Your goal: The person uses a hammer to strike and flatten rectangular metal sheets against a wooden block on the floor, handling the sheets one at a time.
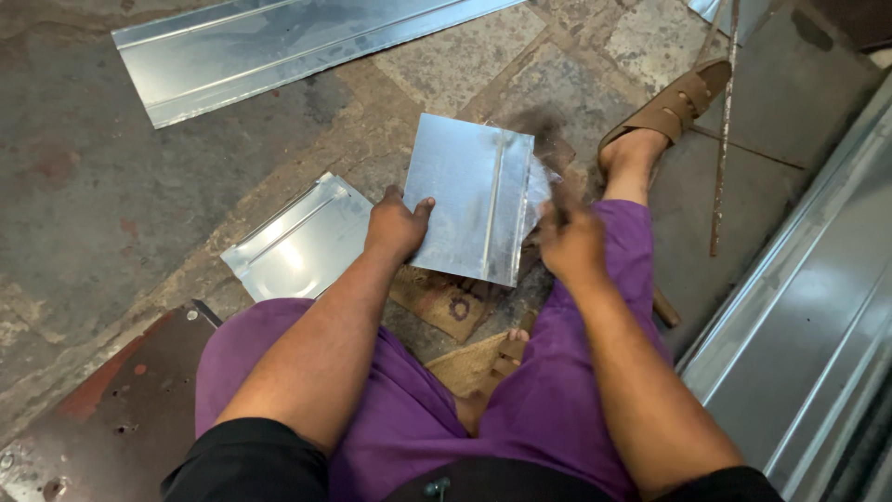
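My left hand (395,226) has its grip clamped on the near left edge of a small metal sheet (469,195), thumb on top, holding it tilted above the floor (84,186) in front of my knees. My right hand (571,244) is blurred at the sheet's right edge; I cannot tell its grip.

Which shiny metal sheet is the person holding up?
The small square sheet in the middle, gripped by the left hand. The other sheet beside it and the long one lie flat on the floor.
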